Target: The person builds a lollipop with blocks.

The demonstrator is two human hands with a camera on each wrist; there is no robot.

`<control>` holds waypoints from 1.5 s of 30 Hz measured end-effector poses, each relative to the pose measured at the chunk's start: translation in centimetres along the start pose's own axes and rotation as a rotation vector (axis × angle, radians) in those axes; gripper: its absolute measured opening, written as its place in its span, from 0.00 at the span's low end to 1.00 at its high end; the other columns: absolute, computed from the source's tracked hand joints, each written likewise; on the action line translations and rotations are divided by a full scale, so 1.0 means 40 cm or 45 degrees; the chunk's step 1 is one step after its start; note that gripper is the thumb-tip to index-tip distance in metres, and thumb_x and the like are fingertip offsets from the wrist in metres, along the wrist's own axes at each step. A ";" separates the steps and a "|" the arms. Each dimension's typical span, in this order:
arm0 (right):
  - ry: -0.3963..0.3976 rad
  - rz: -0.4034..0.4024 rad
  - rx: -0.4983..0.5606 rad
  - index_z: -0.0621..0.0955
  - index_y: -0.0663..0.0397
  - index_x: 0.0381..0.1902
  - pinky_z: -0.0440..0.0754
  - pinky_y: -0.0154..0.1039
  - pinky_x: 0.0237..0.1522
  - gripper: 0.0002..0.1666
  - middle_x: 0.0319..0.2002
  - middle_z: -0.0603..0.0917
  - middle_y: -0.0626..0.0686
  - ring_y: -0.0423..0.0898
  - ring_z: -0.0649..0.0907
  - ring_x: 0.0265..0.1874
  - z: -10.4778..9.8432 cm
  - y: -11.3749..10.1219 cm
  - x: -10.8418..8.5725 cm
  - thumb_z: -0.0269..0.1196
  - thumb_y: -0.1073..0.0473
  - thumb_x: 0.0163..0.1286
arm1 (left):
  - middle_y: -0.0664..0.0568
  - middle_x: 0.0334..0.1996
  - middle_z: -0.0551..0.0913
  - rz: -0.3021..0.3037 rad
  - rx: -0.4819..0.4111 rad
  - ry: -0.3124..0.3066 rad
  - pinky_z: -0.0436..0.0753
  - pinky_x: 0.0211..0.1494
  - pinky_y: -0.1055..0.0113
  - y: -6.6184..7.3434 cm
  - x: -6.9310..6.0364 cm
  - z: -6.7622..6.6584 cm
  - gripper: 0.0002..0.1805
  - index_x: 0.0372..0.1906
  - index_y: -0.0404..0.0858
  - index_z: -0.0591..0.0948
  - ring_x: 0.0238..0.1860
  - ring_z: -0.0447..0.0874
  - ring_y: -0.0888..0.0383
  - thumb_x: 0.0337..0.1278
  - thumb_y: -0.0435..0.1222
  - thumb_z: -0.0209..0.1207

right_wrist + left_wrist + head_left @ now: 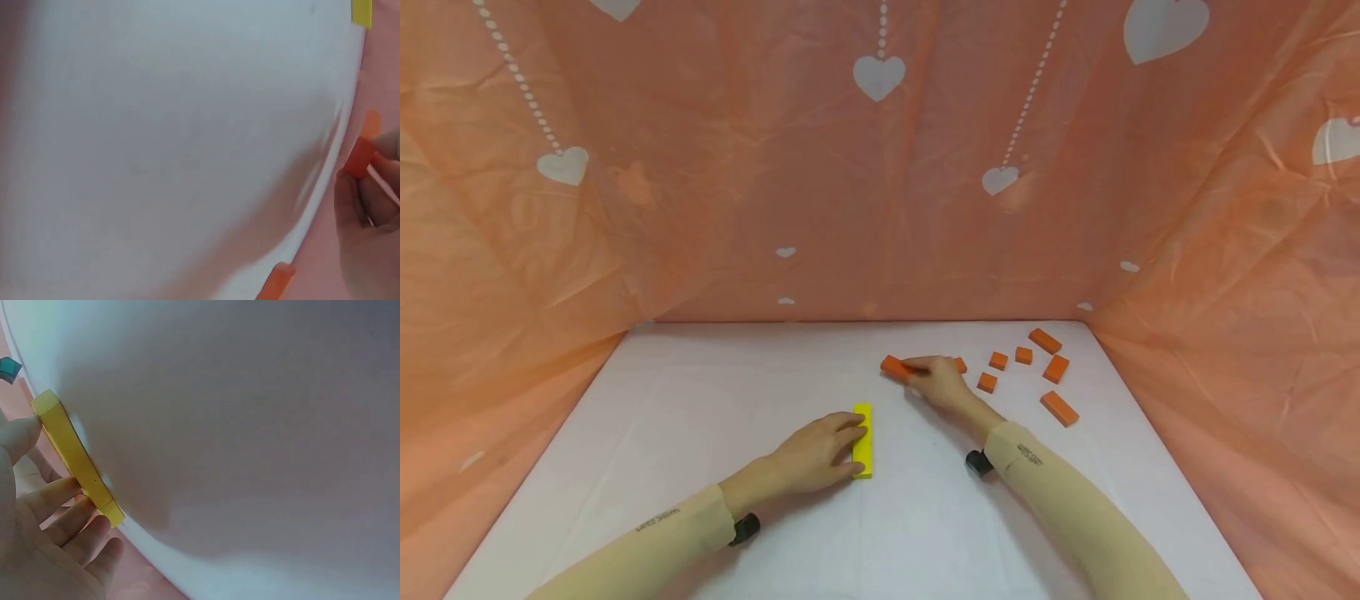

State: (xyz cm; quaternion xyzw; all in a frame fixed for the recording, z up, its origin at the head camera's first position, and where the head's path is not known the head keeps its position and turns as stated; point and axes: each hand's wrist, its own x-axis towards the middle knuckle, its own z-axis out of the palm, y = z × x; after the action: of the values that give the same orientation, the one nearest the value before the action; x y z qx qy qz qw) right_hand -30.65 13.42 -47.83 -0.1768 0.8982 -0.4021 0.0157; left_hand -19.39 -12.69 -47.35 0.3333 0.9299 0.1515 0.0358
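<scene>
Pinching one orange block (892, 366) by its end, the right hand (936, 379) has thumb and fingertips clamped on it, beyond and a little to the right of the yellow bar (863, 451); whether this block touches the table (737, 367) I cannot tell. Orange blocks number eight in all, the pinched one included. One (960, 365) lies partly hidden behind the right hand; three small ones (987, 382) sit to its right, apart from each other; three longer ones (1059, 408) lie farther right, also apart, near the right edge. Of yellow there is one bar, flat on the white table and pointing away from the person; a line crosses it near one end in the left wrist view, so whether it is one piece or two I cannot tell. The left hand (812, 450) rests against its left side, fingers apart, the thumb near the close end and the fingertips toward the far end. Two sleeves (1075, 500) cover the forearms, and one peach curtain (820, 183) with white hearts surrounds the table on three sides
</scene>
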 end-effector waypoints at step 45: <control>-0.421 -0.235 -0.159 0.84 0.55 0.64 0.76 0.52 0.69 0.21 0.62 0.85 0.54 0.54 0.80 0.64 0.068 -0.070 0.002 0.62 0.67 0.75 | 0.44 0.71 0.75 0.007 0.051 -0.027 0.73 0.74 0.50 -0.005 0.007 -0.005 0.33 0.68 0.34 0.79 0.72 0.72 0.45 0.66 0.50 0.68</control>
State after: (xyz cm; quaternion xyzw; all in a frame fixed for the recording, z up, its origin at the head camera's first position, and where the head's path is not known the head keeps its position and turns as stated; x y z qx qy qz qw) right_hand -29.40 9.74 -47.63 -0.3228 0.8865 -0.3108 0.1152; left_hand -19.76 -12.73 -47.21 0.3383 0.9313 0.1294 0.0386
